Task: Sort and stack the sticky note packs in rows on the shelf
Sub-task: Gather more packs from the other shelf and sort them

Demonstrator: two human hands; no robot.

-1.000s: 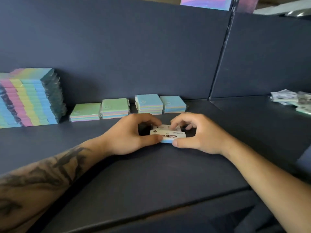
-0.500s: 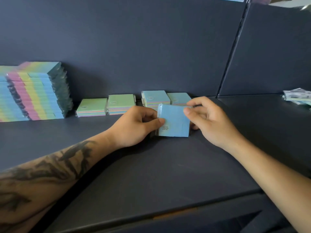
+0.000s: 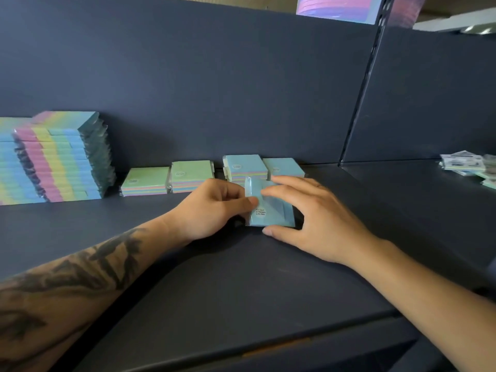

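Seen from the head camera, a person works at a dark blue shelf (image 3: 161, 264), both hands on a single blue sticky note pack (image 3: 271, 210) lying face up on the shelf just in front of a low row of packs (image 3: 212, 175) along the back panel. The left hand (image 3: 212, 208) pinches the pack's left edge between thumb and curled fingers, while the right hand (image 3: 316, 216) grips it from the other side, fingers spread over the top and thumb against the near edge. At far left stands a tall stack of rainbow-striped packs (image 3: 61, 159); far right, on the neighbouring shelf section, lies a loose pile of packs (image 3: 467, 165) that looks unsorted. The step in hand appears to be placing this blue pack with its like: it would likely go best squared up flat, then set onto one of the two blue-topped packs at the right end of the row, edges flush so the stack does not lean, label facing the same way as the others. The print on the pack's label is too small to read, the pack's right side is covered by the fingers, the tall stack is cut off by the left frame edge, and the far-right pile is partly out of frame.
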